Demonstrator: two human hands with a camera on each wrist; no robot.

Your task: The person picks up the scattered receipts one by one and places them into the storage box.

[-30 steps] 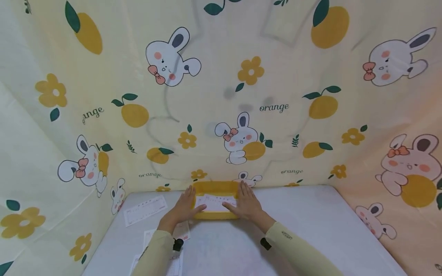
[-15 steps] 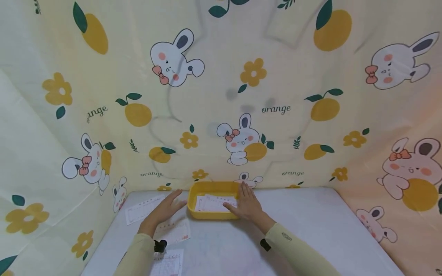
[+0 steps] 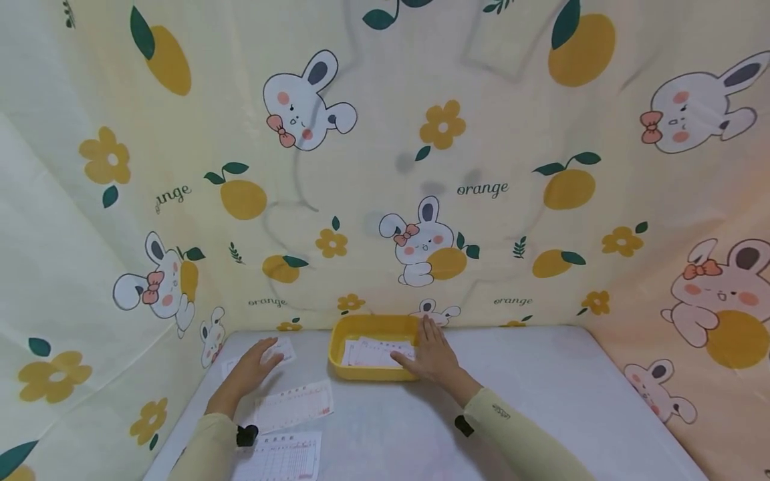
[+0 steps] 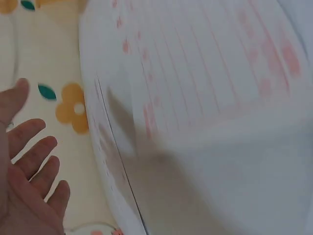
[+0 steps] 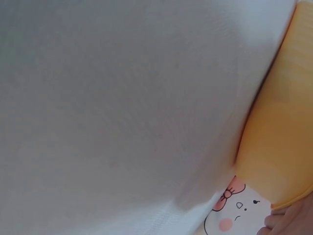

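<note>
A yellow plastic basket (image 3: 373,374) stands at the back of the table with several printed paper slips (image 3: 369,353) lying in it. My right hand (image 3: 434,353) rests on the basket's right end, fingers straight along it and the thumb reaching over the rim. In the right wrist view its fingers (image 5: 288,220) show at the lower corner beside the yellow wall (image 5: 281,112). To the left, my left hand (image 3: 248,371) hovers with relaxed, spread fingers over a printed slip (image 3: 285,350), partly hiding it. The left wrist view shows that hand (image 4: 32,171) holding nothing.
Two more printed slips lie front left on the white table (image 3: 529,401): one with a red corner mark (image 3: 297,405) and a ruled one (image 3: 285,457) nearer me. A patterned curtain (image 3: 385,167) closes off the back and both sides.
My left hand has let go of the basket's left end and moved left over the paper slips. The right hand has stayed on the basket, which stands nearly where it was.
</note>
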